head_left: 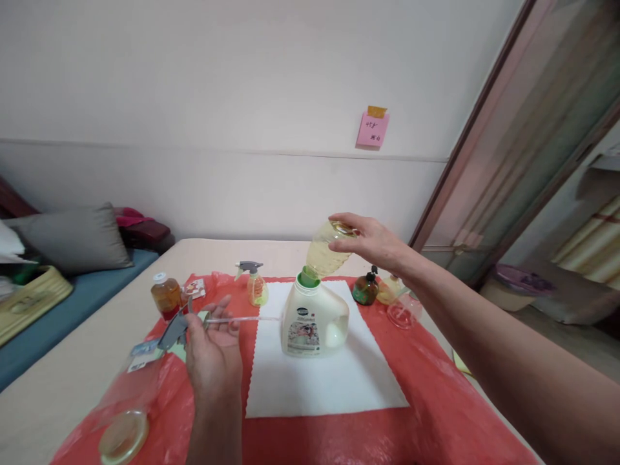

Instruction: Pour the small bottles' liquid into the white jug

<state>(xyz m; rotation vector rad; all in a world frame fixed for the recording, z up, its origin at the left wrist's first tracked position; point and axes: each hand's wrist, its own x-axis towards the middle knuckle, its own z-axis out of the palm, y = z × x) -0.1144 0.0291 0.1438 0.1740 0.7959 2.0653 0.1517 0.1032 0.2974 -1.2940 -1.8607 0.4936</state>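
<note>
The right hand (371, 239) wraps its thumb and fingers around the base of a clear, pale-yellow plastic bottle (327, 252), tipped neck down at the green collar (309, 278) of a milky-white plastic jug (300, 310); whether the neck sits inside the collar is hidden. The bottle looks light, thin-walled and likely to give under a squeeze; smooth sides could turn slippery if wet, so a hold round its wide base seems right. The jug, probably heavier and stiffer, offers its looped handle on the right.

The left hand (213, 342) pinches a grey plastic spray head (173, 330) near the thumb, the other fingers loosely curled. Its clear thin tube (242, 319) points at the jug's left side, the nearest thing in the way; contact there cannot be told.

The jug stands on a white scallop-edged sheet (329, 394) over red plastic sheeting (387, 439), about midway across the beige table (242, 255). Towards the far edge stands a small yellow spray bottle (258, 290); near the left edge, an amber white-capped bottle (167, 297); towards the far right corner, a dark-green pump bottle (365, 289).
</note>
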